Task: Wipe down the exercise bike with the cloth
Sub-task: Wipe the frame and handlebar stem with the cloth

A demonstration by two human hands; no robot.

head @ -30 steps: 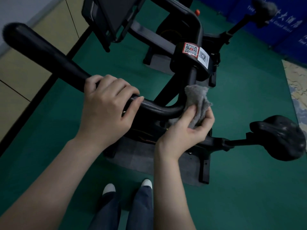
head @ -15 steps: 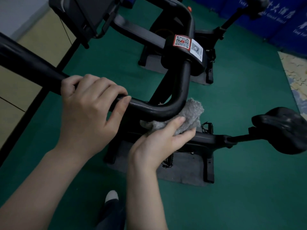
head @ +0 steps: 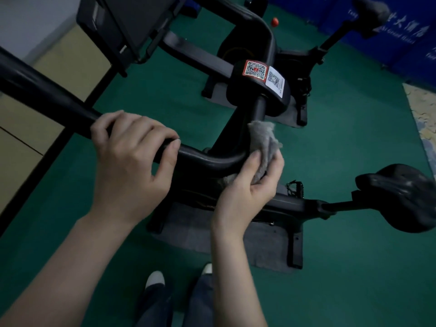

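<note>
A black exercise bike fills the view, its curved handlebar [head: 207, 161] running from the left edge to a bend at centre. My left hand [head: 132, 159] grips the handlebar left of the bend, fingers curled over the top. My right hand [head: 250, 187] holds a grey cloth [head: 264, 140] against the bend and the upright tube just below the clamp block with QR stickers [head: 262, 74]. The cloth's upper part sticks up above my fingers. The saddle [head: 398, 197] sits at the right.
A second black bike [head: 292, 57] stands behind on a grey mat. The near bike rests on a grey mat [head: 207, 234] over green floor. A screen console [head: 132, 24] is top left. Blue panels line the top right. My shoes [head: 155, 278] are at the bottom.
My right hand slid the cloth from under the handlebar bend up and to the right, back onto the upright tube. My left hand kept its grip on the bar.
</note>
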